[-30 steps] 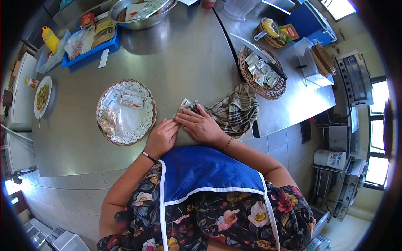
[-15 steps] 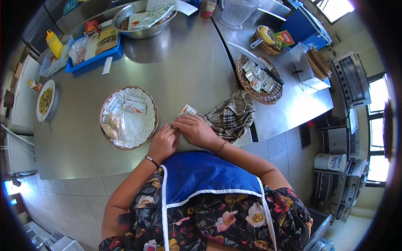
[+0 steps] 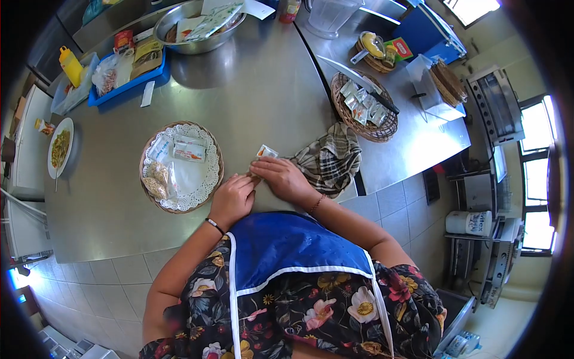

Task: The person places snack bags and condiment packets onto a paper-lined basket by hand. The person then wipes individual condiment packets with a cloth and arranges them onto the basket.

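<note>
At the table's near edge my two hands meet, fingertips together. A small white sachet with orange print (image 3: 266, 151) pokes out just beyond the fingers of my right hand (image 3: 288, 180), which are closed over its lower part. My left hand (image 3: 234, 196) has its fingers bent and pressed in beside the right fingertips; whatever lies between them is hidden. Left of my hands stands a round wicker basket (image 3: 220, 170) lined with a white doily (image 3: 192, 173), holding printed sachets (image 3: 189, 149) and clear packets of a grainy food (image 3: 158, 179). Against my right hand lies a crumpled checked cloth (image 3: 330, 160).
A wicker basket of sachets (image 3: 391, 128) with a knife (image 3: 353, 75) across it stands at right. Further back are a metal bowl (image 3: 206, 45), a blue tray (image 3: 156, 75) and a clear jug (image 3: 332, 18). A plate of food (image 3: 69, 146) sits far left.
The view has shifted slightly. My hands stay together at the sachet, with only a small shift of the fingers.
</note>
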The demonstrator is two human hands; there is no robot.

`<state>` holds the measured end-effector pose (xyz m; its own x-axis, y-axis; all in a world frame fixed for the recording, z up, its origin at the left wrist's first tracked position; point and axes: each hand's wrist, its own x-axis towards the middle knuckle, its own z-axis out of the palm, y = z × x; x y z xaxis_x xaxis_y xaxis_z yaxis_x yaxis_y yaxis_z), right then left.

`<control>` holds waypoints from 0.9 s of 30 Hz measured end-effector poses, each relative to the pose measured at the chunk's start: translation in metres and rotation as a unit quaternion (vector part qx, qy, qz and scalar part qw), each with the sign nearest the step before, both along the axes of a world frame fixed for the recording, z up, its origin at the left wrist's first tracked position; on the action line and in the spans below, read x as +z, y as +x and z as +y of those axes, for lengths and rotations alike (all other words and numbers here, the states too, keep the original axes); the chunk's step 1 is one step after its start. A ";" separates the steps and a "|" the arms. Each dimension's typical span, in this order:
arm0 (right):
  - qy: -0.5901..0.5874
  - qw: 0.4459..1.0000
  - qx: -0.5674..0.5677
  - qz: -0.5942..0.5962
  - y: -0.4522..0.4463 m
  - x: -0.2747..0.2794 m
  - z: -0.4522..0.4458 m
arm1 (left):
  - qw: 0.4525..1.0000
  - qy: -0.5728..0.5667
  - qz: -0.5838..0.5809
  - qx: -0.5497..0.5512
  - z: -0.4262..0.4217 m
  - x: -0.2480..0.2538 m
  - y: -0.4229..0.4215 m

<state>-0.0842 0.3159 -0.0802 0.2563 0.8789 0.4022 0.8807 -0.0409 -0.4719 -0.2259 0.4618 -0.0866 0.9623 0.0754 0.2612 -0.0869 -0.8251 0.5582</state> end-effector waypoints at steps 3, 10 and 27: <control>-0.003 0.997 -0.072 -0.015 0.036 -0.005 0.001 | 1.000 0.001 -0.030 0.002 -0.002 -0.007 -0.001; -0.010 0.999 -0.036 0.017 0.011 0.004 0.004 | 1.000 0.006 0.003 0.001 0.000 -0.004 0.000; 0.018 1.000 -0.002 -0.023 0.007 -0.007 -0.015 | 0.999 -0.001 -0.026 0.029 -0.007 -0.005 -0.001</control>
